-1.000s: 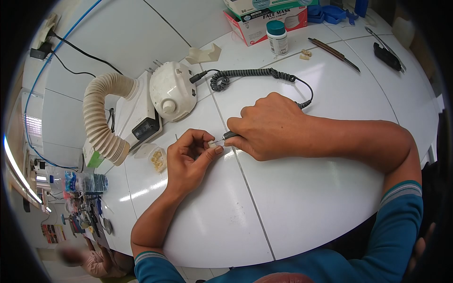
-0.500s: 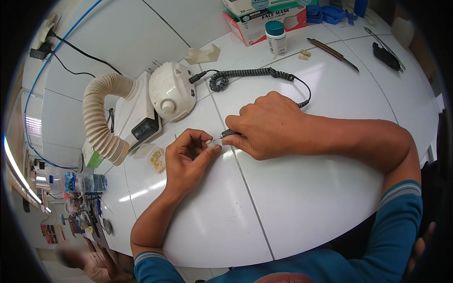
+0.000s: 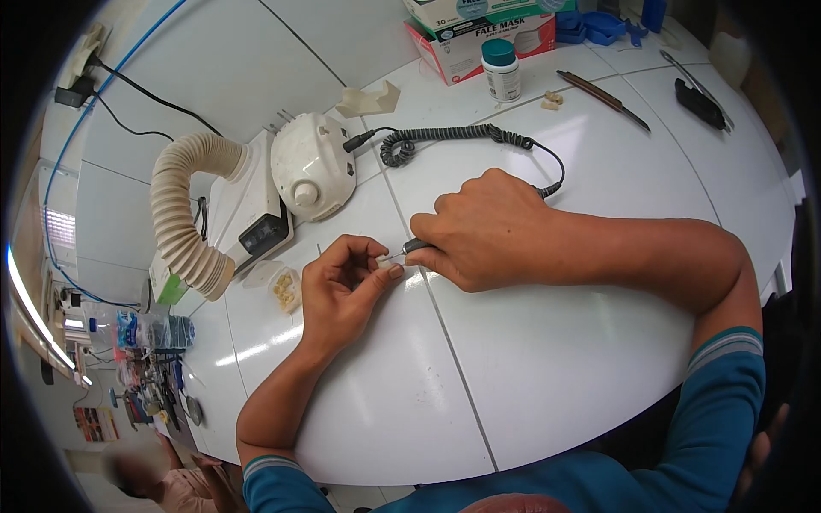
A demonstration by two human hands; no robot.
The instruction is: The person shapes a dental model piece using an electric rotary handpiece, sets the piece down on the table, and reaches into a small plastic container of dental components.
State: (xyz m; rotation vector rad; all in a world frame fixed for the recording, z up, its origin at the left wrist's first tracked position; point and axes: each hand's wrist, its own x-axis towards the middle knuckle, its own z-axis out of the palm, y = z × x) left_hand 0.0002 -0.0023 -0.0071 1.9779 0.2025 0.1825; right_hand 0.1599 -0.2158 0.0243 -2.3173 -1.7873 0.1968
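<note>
My left hand (image 3: 335, 291) pinches a small off-white piece (image 3: 382, 262) between thumb and fingertips; the piece looks tooth-like but is mostly covered. In my right hand (image 3: 492, 231) is a dark rotary handpiece (image 3: 416, 244), gripped like a pen. Its thin metal bit points left and meets or nearly meets the piece; contact cannot be made out. A coiled black cord (image 3: 462, 132) runs from behind my right hand to the white control unit (image 3: 312, 171). Left of my left hand lies a clear container (image 3: 295, 301) with several small yellowish pieces (image 3: 284, 289).
A ribbed hose (image 3: 171, 197) arches beside the control unit. At the back are mask boxes (image 3: 487, 47), a green-capped bottle (image 3: 501, 73), small beige pieces (image 3: 552, 101) and a brown-handled knife (image 3: 599, 92). Another person (image 3: 184, 479) is at lower left.
Both my hands stay almost in place, with the handpiece still at the small piece. In the background the other person's head and arms have shifted slightly.
</note>
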